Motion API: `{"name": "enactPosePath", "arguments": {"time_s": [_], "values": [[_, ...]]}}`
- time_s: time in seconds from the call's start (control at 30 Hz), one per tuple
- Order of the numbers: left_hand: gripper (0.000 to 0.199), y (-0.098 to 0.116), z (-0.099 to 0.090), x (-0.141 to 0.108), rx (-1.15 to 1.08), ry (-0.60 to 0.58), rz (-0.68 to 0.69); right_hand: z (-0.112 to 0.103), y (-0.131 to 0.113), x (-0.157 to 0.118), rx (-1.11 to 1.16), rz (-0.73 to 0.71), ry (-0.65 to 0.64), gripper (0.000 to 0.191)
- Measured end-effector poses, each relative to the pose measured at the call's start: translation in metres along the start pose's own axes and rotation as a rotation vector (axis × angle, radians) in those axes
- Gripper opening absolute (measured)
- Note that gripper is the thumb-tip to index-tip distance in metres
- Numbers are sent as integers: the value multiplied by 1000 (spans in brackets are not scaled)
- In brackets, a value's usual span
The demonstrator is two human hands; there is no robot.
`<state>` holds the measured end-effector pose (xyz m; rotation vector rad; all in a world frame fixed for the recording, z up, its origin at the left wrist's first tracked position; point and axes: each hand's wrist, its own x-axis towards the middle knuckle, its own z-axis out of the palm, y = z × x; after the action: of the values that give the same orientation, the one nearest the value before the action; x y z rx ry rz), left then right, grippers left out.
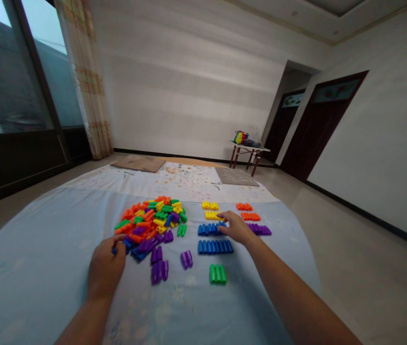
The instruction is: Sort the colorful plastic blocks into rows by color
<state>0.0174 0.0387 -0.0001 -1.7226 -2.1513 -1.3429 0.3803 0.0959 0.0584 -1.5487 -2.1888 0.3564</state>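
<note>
My left hand [107, 263] is at the near left edge of a mixed pile of bullet-shaped plastic pieces [145, 218], its fingers closed on a blue bullet-shaped piece [125, 246]. My right hand [238, 228] grips the right end of a short blue row [206, 230] between thumb and fingers; the fingertips partly cover that end. Just in front of this row lies a longer blue row [215, 247]. Behind it is a yellow row [211, 215], with another yellow row [210, 205] farther back. A joined green group [218, 274] lies nearest me.
Purple groups [158, 272] and a purple pair [186, 259] lie before the pile, a green pair [181, 230] beside it. To the right are orange rows [250, 216] and a purple row [260, 229]. Beyond the cloth-covered surface [55, 249] stands a small table [250, 147].
</note>
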Motion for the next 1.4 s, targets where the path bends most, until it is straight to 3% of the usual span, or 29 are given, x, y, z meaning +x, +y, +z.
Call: {"name": "enactPosePath", "arguments": {"time_s": [0.1, 0.23, 0.33, 0.43, 0.53, 0.77, 0.93, 1.03, 1.17, 1.27, 1.4], "values": [[32, 1, 0, -1, -3, -10, -22, 11, -35, -10, 77, -170, -6, 36], [32, 1, -1, -2, -9, -32, -44, 42, -88, -28, 128, -380, -117, 35], [32, 1, -1, -2, -14, -38, -47, 65, -116, -36, 61, -453, -184, 41], [33, 0, -1, -1, -10, -44, -46, 80, -129, -37, -33, -463, -220, 48], [33, -1, -1, 0, -2, -45, -53, 85, -132, -37, -102, -437, -242, 49], [27, -4, 1, 1, 19, -14, -29, 73, -133, -48, -206, -318, -240, 46], [24, -7, 2, 2, 18, -55, -79, 71, -128, -51, -162, -451, -166, 43], [24, -5, 0, 3, 31, -72, -89, 71, -125, -50, -168, -541, -259, 42], [25, -2, -3, 2, 90, -63, -93, 71, -126, -50, -175, -485, -306, 36], [28, -3, -2, 1, 132, -74, -108, 68, -124, -55, -112, -419, -241, 43], [34, -17, 5, 2, 150, -62, -137, 49, -100, -63, 80, -280, -7, 46]]}}
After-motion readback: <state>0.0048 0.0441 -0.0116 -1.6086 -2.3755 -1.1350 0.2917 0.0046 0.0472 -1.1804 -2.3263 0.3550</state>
